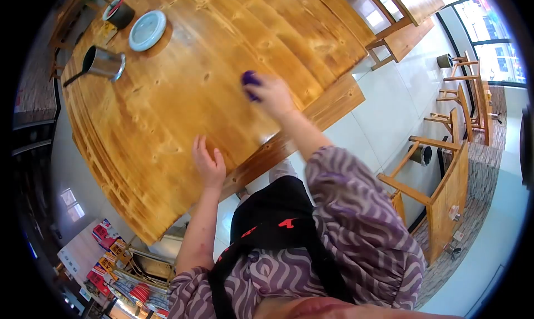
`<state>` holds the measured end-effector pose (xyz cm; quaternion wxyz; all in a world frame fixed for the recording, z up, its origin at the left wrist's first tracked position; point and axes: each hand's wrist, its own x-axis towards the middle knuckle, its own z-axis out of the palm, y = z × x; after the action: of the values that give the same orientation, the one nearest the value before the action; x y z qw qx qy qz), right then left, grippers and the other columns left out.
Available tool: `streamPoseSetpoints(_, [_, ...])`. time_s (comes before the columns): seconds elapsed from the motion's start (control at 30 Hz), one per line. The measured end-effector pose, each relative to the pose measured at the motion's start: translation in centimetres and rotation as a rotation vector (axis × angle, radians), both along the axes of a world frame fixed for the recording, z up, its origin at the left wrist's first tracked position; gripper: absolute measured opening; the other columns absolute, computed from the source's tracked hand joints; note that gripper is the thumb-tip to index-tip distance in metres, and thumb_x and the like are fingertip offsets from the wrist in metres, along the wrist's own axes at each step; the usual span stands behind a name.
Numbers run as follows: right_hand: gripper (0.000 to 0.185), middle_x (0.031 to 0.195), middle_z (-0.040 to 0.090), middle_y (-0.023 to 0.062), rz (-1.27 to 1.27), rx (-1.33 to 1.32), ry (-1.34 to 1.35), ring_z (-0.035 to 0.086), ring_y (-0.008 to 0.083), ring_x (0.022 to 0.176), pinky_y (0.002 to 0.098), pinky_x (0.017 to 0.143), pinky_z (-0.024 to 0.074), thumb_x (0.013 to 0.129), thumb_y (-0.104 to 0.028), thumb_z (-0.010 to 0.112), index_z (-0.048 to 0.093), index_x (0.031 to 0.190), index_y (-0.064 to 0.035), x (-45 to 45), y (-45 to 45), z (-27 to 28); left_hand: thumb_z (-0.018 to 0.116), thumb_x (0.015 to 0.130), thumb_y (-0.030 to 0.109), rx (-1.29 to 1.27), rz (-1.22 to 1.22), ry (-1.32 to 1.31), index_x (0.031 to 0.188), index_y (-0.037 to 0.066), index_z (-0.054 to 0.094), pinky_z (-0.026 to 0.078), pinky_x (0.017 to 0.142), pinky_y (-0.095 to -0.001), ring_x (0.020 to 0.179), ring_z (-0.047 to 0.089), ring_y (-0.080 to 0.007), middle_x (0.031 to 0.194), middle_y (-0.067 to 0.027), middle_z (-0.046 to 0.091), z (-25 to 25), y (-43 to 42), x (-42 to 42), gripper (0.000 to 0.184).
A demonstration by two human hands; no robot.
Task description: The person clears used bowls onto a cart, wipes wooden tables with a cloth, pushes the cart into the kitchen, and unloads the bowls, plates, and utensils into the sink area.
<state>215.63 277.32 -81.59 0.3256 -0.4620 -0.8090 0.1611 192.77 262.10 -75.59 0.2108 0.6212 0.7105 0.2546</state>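
A bunched purple cloth (251,86) is gripped in my right hand (271,98), which is somewhat blurred over the wooden table (183,105) near its right edge. My left hand (209,164) rests at the table's near edge, holding nothing, with its fingers apart. Farther off on the tabletop lies a pale round plate or stack of plates (148,31). To its left is a shiny metal pitcher (104,63) with a dark handle. Behind that stands a dark cup (119,14) with something red in it.
A wooden bench (334,100) runs along the table's right side. Wooden chairs or stools (445,191) stand by the right wall, with a dark bin (421,155) among them. At lower left, colourful packages (105,255) sit beside a metal-framed rack (147,266).
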Motion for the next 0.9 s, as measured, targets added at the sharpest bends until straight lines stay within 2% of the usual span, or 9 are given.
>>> streamPoseSetpoints(0.2, [0.036,0.108,0.059,0.0143,-0.584,-0.01,-0.214,0.054,0.0334,0.097,0.0393,0.085,0.0442,0.061,-0.003,0.068,0.066,0.096,-0.0123,29.4,22.6,-7.2,0.054,0.082,0.019,-0.092,-0.152,0.255,0.129,0.003,0.037,0.022,0.104,-0.0531,0.127,0.029,-0.0386,0.135,-0.0214,0.033,-6.4,20.3,7.9,0.053])
streamPoseSetpoints(0.33, [0.028,0.098,0.062,0.0137,-0.927,-0.027,-0.245,0.058,0.033,0.091,0.0404,0.08,0.0461,0.065,-0.008,0.069,0.066,0.093,-0.0111,26.4,34.5,-9.6,0.051,0.083,0.022,-0.09,-0.204,0.359,0.129,0.001,0.037,0.022,0.105,-0.0505,0.127,0.028,-0.0407,0.136,-0.0219,0.033,-9.2,28.0,9.2,0.053])
streamPoseSetpoints(0.4, [0.011,0.077,0.064,0.0083,-0.594,0.033,-0.076,0.058,0.028,0.076,0.0384,0.072,0.0455,0.064,-0.014,0.069,0.068,0.075,-0.0139,20.6,38.4,-11.4,0.051,0.083,0.023,-0.137,-0.211,0.374,0.129,0.001,0.037,0.023,0.105,-0.0507,0.127,0.028,-0.0412,0.135,-0.0219,0.033,-9.4,29.0,10.5,0.053])
streamPoseSetpoints(0.57, [0.002,0.081,0.058,0.0037,-0.113,-0.125,0.068,0.056,0.0243,0.077,0.0364,0.066,0.0471,0.064,-0.016,0.063,0.062,0.064,-0.0179,7.7,39.4,-7.2,0.053,0.08,0.024,-0.177,-0.191,0.375,0.128,0.002,0.04,0.022,0.104,-0.0518,0.127,0.028,-0.0395,0.135,-0.0202,0.034,-9.2,32.8,15.0,0.054])
streamPoseSetpoints(0.67, [0.003,0.073,0.056,0.0055,0.238,0.075,0.274,0.058,0.0243,0.075,0.0352,0.062,0.0473,0.066,-0.013,0.062,0.062,0.066,-0.0161,7.3,40.2,-8.3,0.052,0.079,0.024,-0.197,-0.175,0.404,0.126,0.003,0.042,0.022,0.105,-0.0516,0.128,0.028,-0.0385,0.136,-0.02,0.035,-9.3,33.4,17.2,0.052])
streamPoseSetpoints(0.77, [0.007,0.073,0.06,0.011,-0.032,-0.26,-0.012,0.058,0.0294,0.067,0.038,0.062,0.0478,0.071,-0.017,0.059,0.064,0.074,-0.0125,13.6,46.3,-7.6,0.052,0.078,0.024,-0.235,-0.163,0.411,0.127,0.004,0.042,0.021,0.105,-0.0514,0.128,0.028,-0.0375,0.136,-0.0195,0.034,-7.5,33.5,15.7,0.053])
streamPoseSetpoints(0.8, [0.012,0.077,0.062,0.0127,-0.333,-0.851,0.221,0.06,0.0292,0.069,0.0387,0.062,0.0475,0.071,-0.018,0.061,0.066,0.081,-0.013,16.0,48.3,-4.2,0.052,0.078,0.024,-0.253,-0.154,0.409,0.127,0.005,0.042,0.021,0.105,-0.0513,0.128,0.028,-0.0371,0.136,-0.0193,0.034,-6.6,33.1,14.8,0.054])
streamPoseSetpoints(0.87, [0.021,0.1,0.062,0.0127,-0.406,-0.051,-0.194,0.058,0.029,0.092,0.0377,0.075,0.0465,0.069,-0.008,0.064,0.068,0.089,-0.0149,23.2,47.1,-7.9,0.053,0.077,0.024,-0.247,-0.151,0.39,0.128,0.005,0.041,0.021,0.105,-0.0515,0.129,0.028,-0.0366,0.136,-0.0181,0.034,-4.9,32.0,12.8,0.055])
streamPoseSetpoints(0.9, [0.026,0.105,0.06,0.0119,-0.496,-0.026,-0.126,0.054,0.0307,0.098,0.0371,0.084,0.0442,0.068,-0.003,0.065,0.068,0.091,-0.0153,26.0,46.2,-6.5,0.053,0.077,0.024,-0.242,-0.165,0.378,0.128,0.006,0.04,0.02,0.105,-0.0515,0.129,0.027,-0.0363,0.136,-0.0176,0.034,-4.2,32.0,11.8,0.056])
